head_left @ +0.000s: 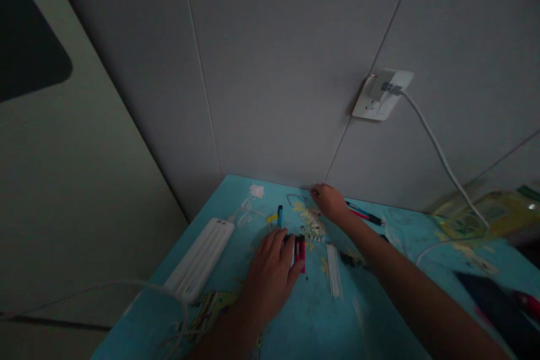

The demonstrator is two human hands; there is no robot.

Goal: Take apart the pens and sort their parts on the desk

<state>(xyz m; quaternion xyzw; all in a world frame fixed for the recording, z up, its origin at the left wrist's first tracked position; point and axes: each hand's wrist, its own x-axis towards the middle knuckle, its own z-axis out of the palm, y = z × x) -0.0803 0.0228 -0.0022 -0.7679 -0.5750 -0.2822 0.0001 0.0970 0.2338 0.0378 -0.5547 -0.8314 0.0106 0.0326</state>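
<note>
My left hand [272, 267] lies palm down on the blue tabletop with its fingers stretched out. Its fingertips rest on or just over a small row of red and black pen-like pieces [302, 253]. A blue pen [280, 216] lies just beyond those fingers. My right hand [331, 201] is at the table's back edge by the wall, its fingers curled together; whatever they pinch, if anything, is too small to tell. Beside that wrist lie a dark blue pen and a red pen [358, 212]. Several thin white sticks [334, 271] lie side by side between my forearms.
A white power strip [200, 261] lies at the left, with a white charger and cable [256, 190] behind it. A wall socket [373, 102] holds a plug with a hanging cable. At the right are a bottle of yellow liquid [485, 216] and a dark flat object [493, 304].
</note>
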